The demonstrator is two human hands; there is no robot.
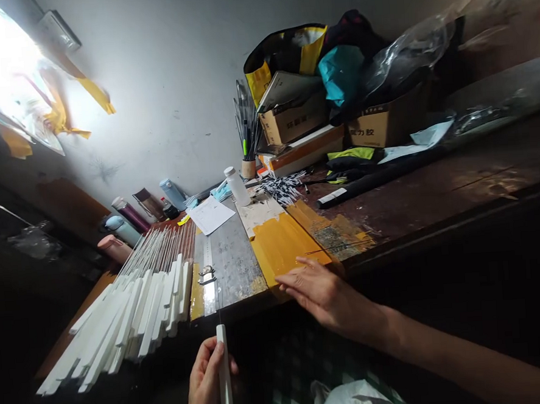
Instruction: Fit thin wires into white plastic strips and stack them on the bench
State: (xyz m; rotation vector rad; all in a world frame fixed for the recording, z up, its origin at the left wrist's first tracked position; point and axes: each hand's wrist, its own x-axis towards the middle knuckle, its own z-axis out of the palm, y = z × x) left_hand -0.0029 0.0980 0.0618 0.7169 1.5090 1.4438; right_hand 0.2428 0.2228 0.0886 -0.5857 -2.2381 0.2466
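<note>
My left hand [209, 370], at the bottom centre, is closed around a white square stick [224, 372] held nearly upright. A thin dark wire rises from its top end towards the table edge. My right hand [318, 287] is open, its fingers stretched out over the front of a board covered in yellow tape [279, 244]. Just beyond those fingers, thin dark wires [346, 246] lie across the tape. Left of the board lies a pile of white sticks [135, 314], with thin rods pointing to the back. A metal ruler [210, 297] with a clip [206, 275] lies between pile and board.
A white bottle [237, 187] stands at the back of the board beside a heap of small black-and-white pieces [284, 188]. Paper [210, 215], several flasks [131, 215] and cardboard boxes [295, 122] line the wall. A black tube [364, 184] lies to the right.
</note>
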